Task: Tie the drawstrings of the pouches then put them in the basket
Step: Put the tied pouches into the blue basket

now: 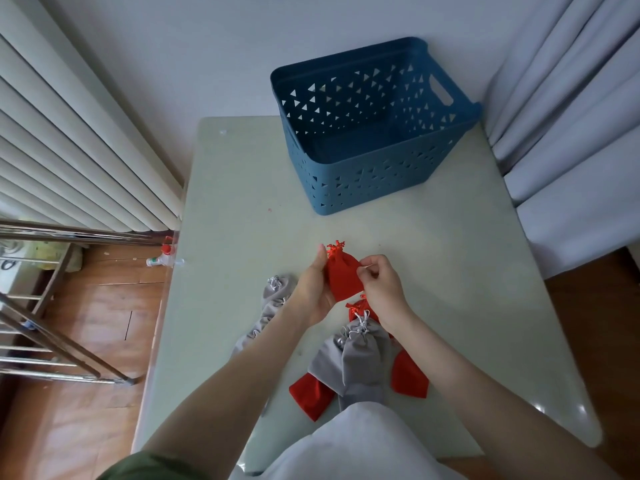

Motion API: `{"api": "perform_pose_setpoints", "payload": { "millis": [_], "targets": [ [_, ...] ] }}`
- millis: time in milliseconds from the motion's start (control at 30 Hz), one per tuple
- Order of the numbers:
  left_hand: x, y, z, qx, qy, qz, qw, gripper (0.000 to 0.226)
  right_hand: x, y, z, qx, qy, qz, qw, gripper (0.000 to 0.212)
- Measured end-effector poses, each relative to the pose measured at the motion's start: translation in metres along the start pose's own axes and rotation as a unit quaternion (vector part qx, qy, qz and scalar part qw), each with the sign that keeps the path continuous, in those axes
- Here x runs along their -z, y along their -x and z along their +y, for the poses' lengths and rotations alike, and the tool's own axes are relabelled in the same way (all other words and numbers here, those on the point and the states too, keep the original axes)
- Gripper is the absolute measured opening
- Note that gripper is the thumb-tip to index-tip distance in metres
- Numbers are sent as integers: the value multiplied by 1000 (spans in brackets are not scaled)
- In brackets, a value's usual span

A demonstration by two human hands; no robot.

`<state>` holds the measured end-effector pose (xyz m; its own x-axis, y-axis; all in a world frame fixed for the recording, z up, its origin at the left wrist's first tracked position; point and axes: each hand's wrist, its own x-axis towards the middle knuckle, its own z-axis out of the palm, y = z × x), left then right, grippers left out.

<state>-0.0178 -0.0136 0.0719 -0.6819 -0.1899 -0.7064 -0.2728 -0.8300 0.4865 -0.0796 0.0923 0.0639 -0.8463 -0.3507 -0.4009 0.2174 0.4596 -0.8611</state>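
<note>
We look down at a pale green table [242, 220] w/ both bare arms reaching fwd. Above the table's middle, between the hands, is a small red pouch [341, 277], upright, neck gathered, its red drawstring [335, 248] bunched at the top. Our left hand [313, 292] holds the pouch from the left: thumb straight up along its edge, fingers curled underneath. Our right hand [381, 285] has curled fingers pinching the pouch's right edge; we can't tell if a cord is in that pinch. A blue basket [374, 188] w/ triangle cut-outs sits at the far right of the table, well apart from the hands. Nearer us, just below the right wrist, lies a pile: grey pouches [360, 355] on top of red pouches [310, 396] that stick out on both sides. More grey pouches [277, 292] lie in a row beside the left forearm. Off the table: white radiator [69, 133] at left, pale curtain [571, 116] at right, small red-capped bottle [161, 259] near the left table edge
</note>
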Motion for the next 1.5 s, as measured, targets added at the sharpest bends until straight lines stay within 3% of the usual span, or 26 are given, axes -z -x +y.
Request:
{"api": "perform_pose_setpoints", "payload": {
  "millis": [133, 200, 267, 333, 433, 533, 667, 767, 867, 1000, 1100, 1233, 1367, 1500],
  "targets": [
    [7, -2, -10, -44, -101, 7, 994, 23, 5, -6, 7, -1, 9, -65, 998, 9],
    [11, -2, -14, -45, -118, 34, 991, 15, 13, -16, 26, -6, 101, -51, 994, 12],
    [16, -2, -16, -40, -125, 52, 990, 13, 21, -27, 51, -36, 249, -36, 967, 18],
    [23, -5, -20, -31, -141, 64, 987, 11, 25, -31, 71, -103, 327, -37, 939, 26],
    [33, -11, -25, -12, -157, 93, 983, 24, 24, -36, 86, -113, 293, -72, 947, 40],
    [40, -17, -29, 2, -175, 123, 977, 28, 21, -31, 79, -132, 214, -151, 956, 23],
    [41, -20, -32, 10, -185, 157, 970, 21, 20, -29, 79, -101, 254, -229, 934, 50],
    [43, -23, -33, 13, -168, 165, 972, 19, 18, -23, 77, -67, 244, -272, 928, 32],
    [44, -25, -31, 5, -136, 172, 976, 24, 17, -20, 74, -15, 225, -246, 943, 18],
    [48, -25, -26, -9, -125, 194, 973, 17, 29, -28, 64, 25, 181, -191, 964, 21],
    [51, -25, -25, -12, -121, 198, 973, 13, 36, -29, 60, -15, 157, -250, 955, 13],
    [52, -22, -27, -8, -129, 191, 973, 16, 21, -19, 71, -30, 207, -286, 935, 30],
    [54, -20, -27, -10, -125, 180, 976, 14, 12, -15, 75, 3, 183, -243, 953, 20],
    [61, -21, -23, -20, -135, 178, 975, 9, 16, -29, 69, 22, 123, -120, 985, 28]
  ]
}}
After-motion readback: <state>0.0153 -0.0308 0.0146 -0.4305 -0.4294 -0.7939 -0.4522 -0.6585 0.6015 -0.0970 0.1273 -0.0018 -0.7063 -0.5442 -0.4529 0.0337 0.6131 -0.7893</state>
